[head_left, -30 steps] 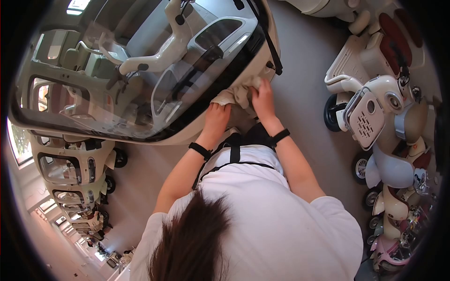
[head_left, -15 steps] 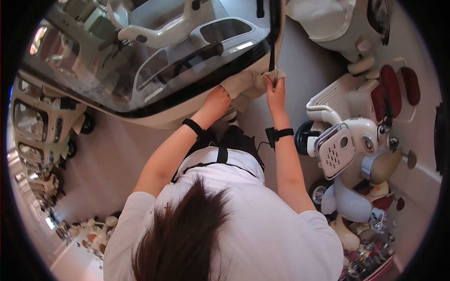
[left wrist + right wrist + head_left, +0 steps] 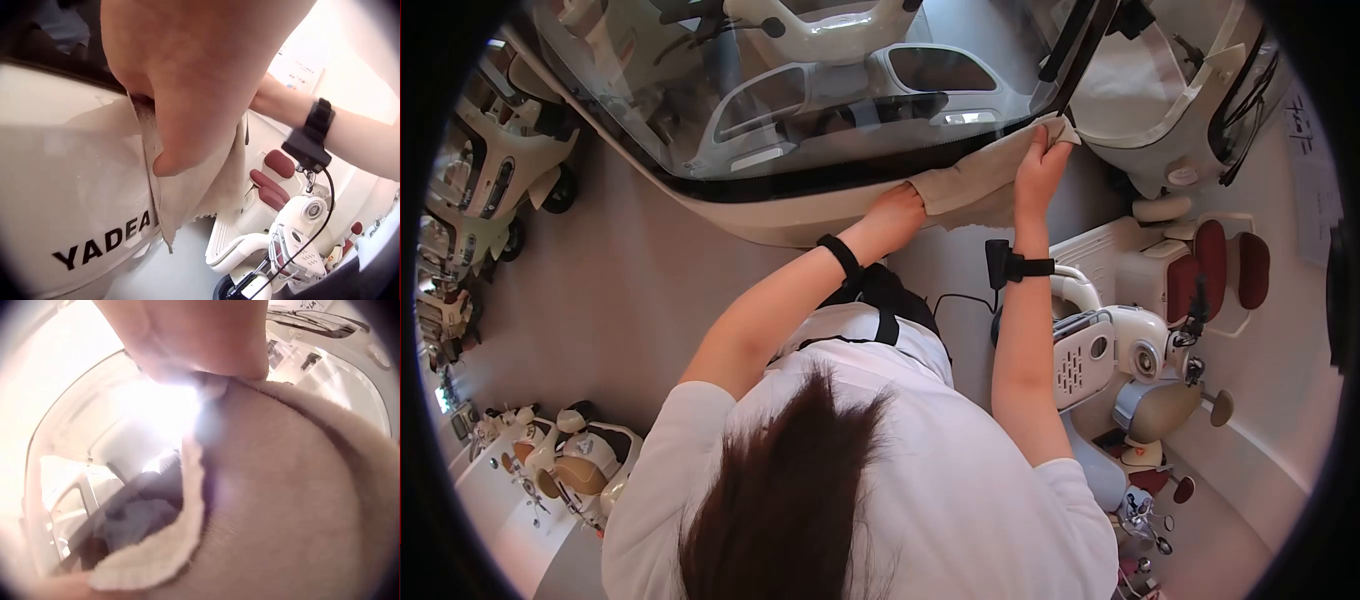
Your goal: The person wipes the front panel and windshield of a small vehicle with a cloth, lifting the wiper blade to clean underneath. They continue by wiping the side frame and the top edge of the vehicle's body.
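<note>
We see no container in use. We see the left hand (image 3: 897,212) pinching one end of a beige cloth (image 3: 975,178), fingers curled over its edge and pressing it against the cream vehicle body (image 3: 770,222) marked YADEA. The right hand (image 3: 1040,165) grips the other end, thumb and fingers closed on the corner near the dark trim of the windscreen (image 3: 800,90). The cloth lies stretched between both hands along the lower windscreen edge, its loose hem hanging below. Both wrists carry black straps. Beside the person stands a white scooter (image 3: 1120,350) with red seat pads. Beyond, more small vehicles (image 3: 490,170) stand on the grey floor (image 3: 600,290).
</note>
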